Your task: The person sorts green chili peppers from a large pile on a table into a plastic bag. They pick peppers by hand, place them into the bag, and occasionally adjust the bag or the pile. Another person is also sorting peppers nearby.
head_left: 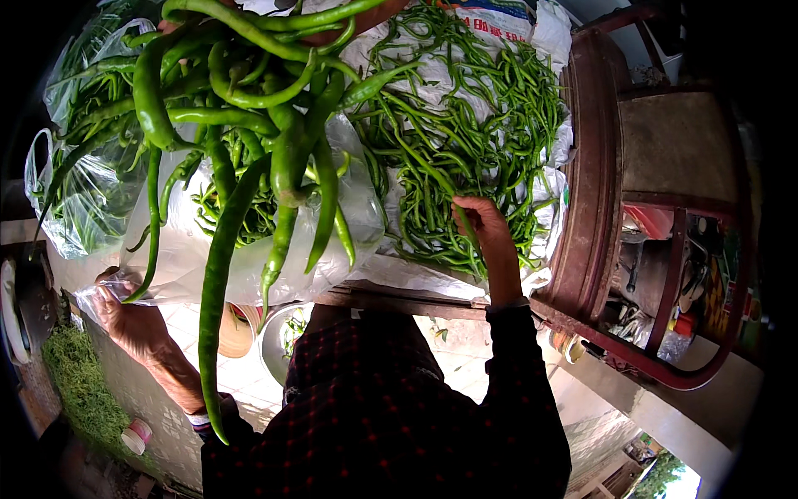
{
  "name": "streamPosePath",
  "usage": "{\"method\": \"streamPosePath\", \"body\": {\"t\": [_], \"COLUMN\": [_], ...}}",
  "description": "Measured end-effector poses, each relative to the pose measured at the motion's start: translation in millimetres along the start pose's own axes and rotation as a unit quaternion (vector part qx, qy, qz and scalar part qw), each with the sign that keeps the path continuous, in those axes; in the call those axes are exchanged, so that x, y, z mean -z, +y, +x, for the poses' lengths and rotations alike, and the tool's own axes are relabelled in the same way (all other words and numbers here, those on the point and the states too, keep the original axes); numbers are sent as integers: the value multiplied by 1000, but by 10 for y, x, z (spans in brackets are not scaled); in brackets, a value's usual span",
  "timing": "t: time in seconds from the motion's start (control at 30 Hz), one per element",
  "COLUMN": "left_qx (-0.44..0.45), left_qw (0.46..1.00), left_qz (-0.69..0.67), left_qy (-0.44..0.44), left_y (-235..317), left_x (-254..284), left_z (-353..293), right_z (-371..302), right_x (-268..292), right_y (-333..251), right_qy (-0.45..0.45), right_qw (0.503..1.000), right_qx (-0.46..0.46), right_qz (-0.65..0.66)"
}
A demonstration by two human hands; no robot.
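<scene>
The right hand (485, 229), to the right of the clear bag (179, 259), is closed around a long green pepper (440, 178); its long axis slants from the fingers away from the person and leftward. The left hand (125, 320) is nearer the bag, pinching its thin, crinkly edge at the near left corner. Right of the bag, slim, glossy, curled peppers (499, 133) lie heaped on a wrinkled white sheet (424, 279). Over the bag hangs a bunch of fat, smooth peppers (287, 158), its support unclear. Farther right stands worn brown wood (594, 191).
</scene>
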State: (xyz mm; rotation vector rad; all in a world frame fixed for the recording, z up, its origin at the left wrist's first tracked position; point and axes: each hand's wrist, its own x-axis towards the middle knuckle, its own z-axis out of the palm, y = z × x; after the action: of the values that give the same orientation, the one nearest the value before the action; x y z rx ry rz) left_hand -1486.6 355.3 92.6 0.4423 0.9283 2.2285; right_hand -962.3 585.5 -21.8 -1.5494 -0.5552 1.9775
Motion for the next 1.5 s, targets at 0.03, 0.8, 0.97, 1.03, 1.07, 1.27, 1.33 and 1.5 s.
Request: {"method": "streamPosePath", "body": {"t": [0.03,0.8,0.97,1.03,1.07,1.27,1.33,1.5], "left_qx": [-23,-94,-86,-88,-86,-75,-86,-85], "left_qw": [1000,987,983,984,984,989,990,992], "left_qz": [16,128,148,150,152,120,112,89], "left_qy": [11,-32,-63,-45,-33,-38,-22,14], "left_y": [10,-298,-280,-292,-304,-372,-307,-323], "left_x": [-3,-741,-792,-787,-807,-792,-636,-330], "left_z": [-2,-432,-510,-555,-571,-524,-564,-604], "right_z": [-45,-635,-533,-401,-337,236,23,-455], "right_x": [42,-570,-1739,-2155,-2349,-3137,-3213,-2894], "right_y": [-57,-637,-760,-578,-448,714,765,439], "right_qy": [-40,-261,-259,-306,-349,-397,-391,-348], "right_qw": [998,897,846,843,841,631,586,636], "right_qx": [-34,346,465,437,408,436,384,430], "right_qz": [17,88,-42,-72,-67,-504,-597,-538]}}
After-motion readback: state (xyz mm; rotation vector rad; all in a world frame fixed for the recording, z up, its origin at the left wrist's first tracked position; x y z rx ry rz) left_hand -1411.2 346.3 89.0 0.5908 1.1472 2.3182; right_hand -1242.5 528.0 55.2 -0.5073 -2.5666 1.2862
